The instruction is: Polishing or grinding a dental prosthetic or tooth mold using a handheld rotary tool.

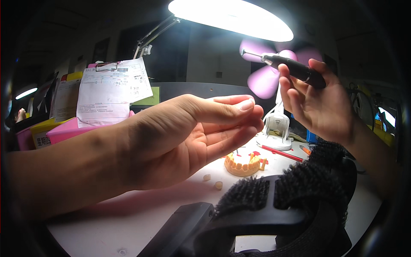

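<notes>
My left hand [184,132] reaches in from the left with its palm turned inward. Thumb and fingertips are pressed together; anything between them is hidden or too small to make out. Higher up at the right, my right hand [321,107] grips a black rotary handpiece [295,70], its slim metal tip pointing left. Below my left fingertips, a yellowish dental model [242,166] of an arch of teeth stands on the white table [124,227]. In front of the model lie two small tooth-like pieces, one [207,177] slightly farther back than the other [218,185].
Overhead glows a bright lamp [231,19]. A white desk fan [277,126] with pink blades stands behind the model. Near it lies a red pencil [281,153]. Clipped paper sheets [105,94] rise above a pink box [72,132] at left. Black bristly equipment [308,192] fills the near foreground.
</notes>
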Motion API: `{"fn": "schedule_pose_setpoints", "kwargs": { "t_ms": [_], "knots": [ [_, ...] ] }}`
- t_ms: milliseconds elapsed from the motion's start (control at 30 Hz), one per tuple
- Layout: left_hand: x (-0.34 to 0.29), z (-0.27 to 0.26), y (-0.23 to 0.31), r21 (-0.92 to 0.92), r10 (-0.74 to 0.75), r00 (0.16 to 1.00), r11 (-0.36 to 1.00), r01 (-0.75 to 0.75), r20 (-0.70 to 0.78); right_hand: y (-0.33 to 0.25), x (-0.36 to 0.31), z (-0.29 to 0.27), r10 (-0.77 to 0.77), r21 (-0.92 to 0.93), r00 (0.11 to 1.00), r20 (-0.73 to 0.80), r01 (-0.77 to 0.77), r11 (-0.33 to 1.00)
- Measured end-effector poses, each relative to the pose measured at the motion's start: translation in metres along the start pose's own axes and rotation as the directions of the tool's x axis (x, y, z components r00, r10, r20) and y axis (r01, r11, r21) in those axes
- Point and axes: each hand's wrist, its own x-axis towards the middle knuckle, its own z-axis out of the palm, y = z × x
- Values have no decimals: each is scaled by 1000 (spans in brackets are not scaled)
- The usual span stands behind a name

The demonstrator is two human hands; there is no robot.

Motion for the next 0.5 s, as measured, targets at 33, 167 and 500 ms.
{"fn": "schedule_pose_setpoints", "kwargs": {
  "t_ms": [33,167,500],
  "knots": [
    [-1,0,0,-9,10,1000,1000,-10,2,5,4,1,3,-2,1000,0,-3,1000],
    [-9,-9,-10,-80,97,995,992,-100,-38,29,27,4,64,102,998,20,-66,993],
    [-6,2,-6,-16,110,994,994,-110,-17,48,13,-4,-208,32,975,-83,212,977]
  ]
}}
